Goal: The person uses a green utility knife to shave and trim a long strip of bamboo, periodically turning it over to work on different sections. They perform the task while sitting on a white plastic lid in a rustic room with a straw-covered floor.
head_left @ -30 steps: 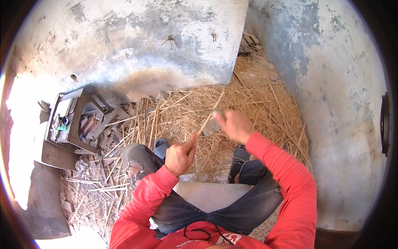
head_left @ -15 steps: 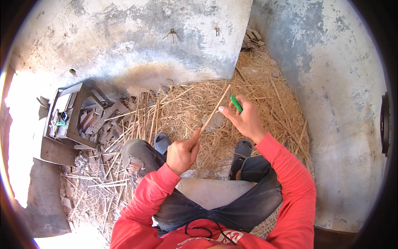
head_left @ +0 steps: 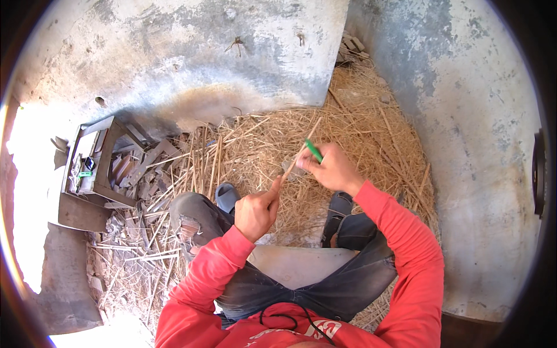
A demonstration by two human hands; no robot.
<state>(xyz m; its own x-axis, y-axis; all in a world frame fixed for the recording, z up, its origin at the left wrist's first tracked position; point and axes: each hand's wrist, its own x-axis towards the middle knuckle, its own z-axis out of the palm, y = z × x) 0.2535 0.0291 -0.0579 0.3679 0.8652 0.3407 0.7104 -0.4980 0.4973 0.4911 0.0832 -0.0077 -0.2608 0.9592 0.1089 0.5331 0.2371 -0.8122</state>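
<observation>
My left hand (head_left: 256, 213) is closed around the lower end of a thin pale wooden stick (head_left: 316, 126). The stick tilts up and away to the right, over the straw. In my right hand (head_left: 335, 167) is a green-handled knife (head_left: 314, 150), gripped with its green part lying across the stick. The right thumb is at the middle of the stick, just above the left hand. I cannot make out the blade.
Straw and shavings (head_left: 360, 127) cover the floor. Wood scraps (head_left: 152, 163) lie by a small wooden table (head_left: 103, 174) at left, with a small green thing (head_left: 85, 174) on it. Peeling walls rise ahead and at right. Sandals (head_left: 227, 196) show beyond my knees.
My right hand has moved left and slightly down, bringing the green-handled knife from beside the stick onto it. The left hand and the stick have barely moved.
</observation>
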